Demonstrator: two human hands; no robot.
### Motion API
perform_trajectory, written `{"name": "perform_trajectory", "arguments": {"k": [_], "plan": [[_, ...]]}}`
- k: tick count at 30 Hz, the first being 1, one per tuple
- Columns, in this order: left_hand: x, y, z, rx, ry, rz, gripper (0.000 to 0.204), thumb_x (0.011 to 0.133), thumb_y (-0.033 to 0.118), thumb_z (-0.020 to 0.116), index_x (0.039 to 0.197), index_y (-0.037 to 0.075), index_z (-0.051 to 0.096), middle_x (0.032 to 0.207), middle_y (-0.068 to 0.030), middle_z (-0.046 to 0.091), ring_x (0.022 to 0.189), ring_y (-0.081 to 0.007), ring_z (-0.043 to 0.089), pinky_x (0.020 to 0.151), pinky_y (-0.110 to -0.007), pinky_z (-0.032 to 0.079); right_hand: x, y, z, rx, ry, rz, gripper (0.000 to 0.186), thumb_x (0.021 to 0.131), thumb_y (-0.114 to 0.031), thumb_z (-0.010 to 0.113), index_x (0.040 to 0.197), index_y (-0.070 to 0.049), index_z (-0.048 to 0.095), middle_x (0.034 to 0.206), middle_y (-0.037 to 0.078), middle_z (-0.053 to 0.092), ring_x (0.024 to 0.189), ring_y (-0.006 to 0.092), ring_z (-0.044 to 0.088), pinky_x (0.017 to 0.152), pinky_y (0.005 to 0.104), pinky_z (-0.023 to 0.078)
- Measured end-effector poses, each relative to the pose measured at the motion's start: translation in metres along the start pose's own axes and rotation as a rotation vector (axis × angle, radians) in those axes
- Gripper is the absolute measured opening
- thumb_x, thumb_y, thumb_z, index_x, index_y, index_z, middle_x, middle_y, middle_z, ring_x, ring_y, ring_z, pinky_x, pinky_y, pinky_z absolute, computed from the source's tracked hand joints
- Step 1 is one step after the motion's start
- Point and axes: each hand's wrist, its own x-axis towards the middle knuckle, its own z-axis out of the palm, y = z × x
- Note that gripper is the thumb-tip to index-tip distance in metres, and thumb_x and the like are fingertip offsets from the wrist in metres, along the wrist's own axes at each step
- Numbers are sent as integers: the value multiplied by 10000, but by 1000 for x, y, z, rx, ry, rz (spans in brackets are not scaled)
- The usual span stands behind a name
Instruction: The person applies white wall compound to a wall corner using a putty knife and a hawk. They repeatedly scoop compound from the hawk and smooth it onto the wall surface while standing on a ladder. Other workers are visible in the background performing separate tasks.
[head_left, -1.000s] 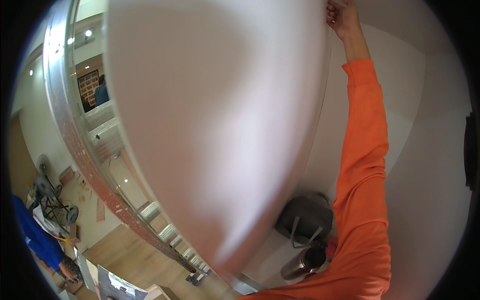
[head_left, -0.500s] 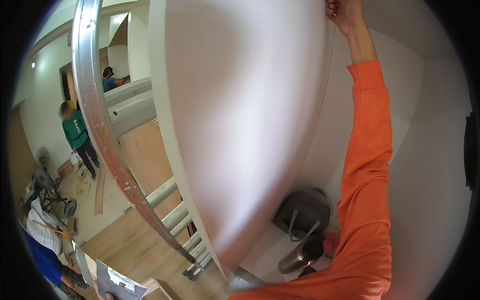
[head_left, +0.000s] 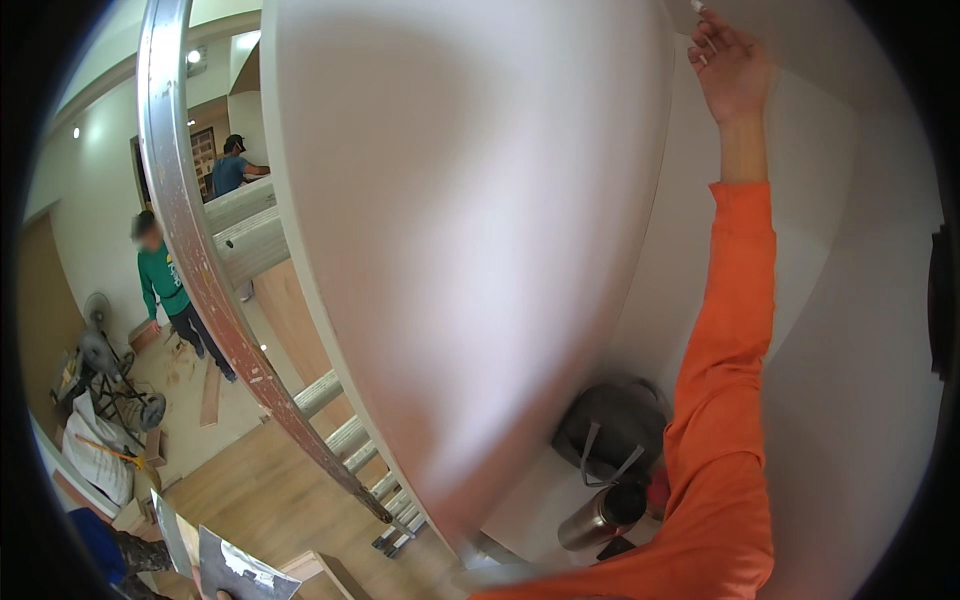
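I have the left hand (head_left: 223, 595) clamped on the lower edge of a grey plate (head_left: 218, 562), presumably to keep its white paste (head_left: 250, 573) uncovered — while the right hand (head_left: 735, 75), fingers loosely apart and white-tipped, is raised beside the upper right edge of the pale panel (head_left: 420, 300).

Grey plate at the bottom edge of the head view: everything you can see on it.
The grey plate is thin, flat and dark, with a clear corner at top left and a glossy white smear across its right part. It looks like metal or plastic. It appears tilted, and the picture's edge cuts off its lower part. A fingertip, seemingly the left hand's, shows at its lower edge. Whether it joins the paler sheet left of it, I can't tell.
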Motion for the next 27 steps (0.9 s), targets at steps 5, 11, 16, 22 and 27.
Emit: {"name": "perform_trajectory", "arguments": {"k": [5, 11, 16, 22, 27], "plan": [[-2, 10, -4, 34, -12, -26, 511, 953, 214, 589, 1373, -47, 463, 1376, -227, 511, 1248, -352, 504, 1097, -482, 386, 45, 49, -26, -95, 267, 107, 405, 940, -380, 442, 1105, -54, 616, 870, 35, 601, 765, 144, 532, 685, 307, 432], [-7, 11, -8, 35, -46, 5, 495, 966, 212, 570, 1370, -51, 459, 1382, -225, 498, 1265, -346, 484, 1104, -477, 375, 83, 63, -33, -154, 279, 114, 413, 934, -428, 443, 1057, -64, 593, 804, 36, 580, 629, 138, 495, 527, 298, 401], [-10, 14, -11, 27, -22, 27, 485, 966, 211, 574, 1357, -55, 464, 1362, -224, 512, 1260, -347, 489, 1107, -479, 376, 90, 60, -25, -192, 400, 195, 467, 939, -481, 420, 1060, -68, 602, 765, 20, 547, 601, 131, 467, 504, 279, 381], [-11, 23, -15, 11, -34, 39, 474, 967, 198, 572, 1354, -55, 468, 1355, -226, 519, 1250, -347, 499, 1098, -477, 389, 93, 63, -20, -383, 382, 150, 532, 938, -549, 390, 1082, -89, 617, 799, 8, 540, 704, 135, 482, 649, 307, 418], [-3, 27, -28, -7, -50, 25, 464, 966, 181, 571, 1354, -53, 469, 1342, -229, 529, 1234, -348, 514, 1081, -474, 411, 91, 59, -12, -433, 378, 184, 632, 939, -629, 372, 1111, -85, 643, 860, 12, 560, 766, 143, 492, 709, 312, 417]]}}
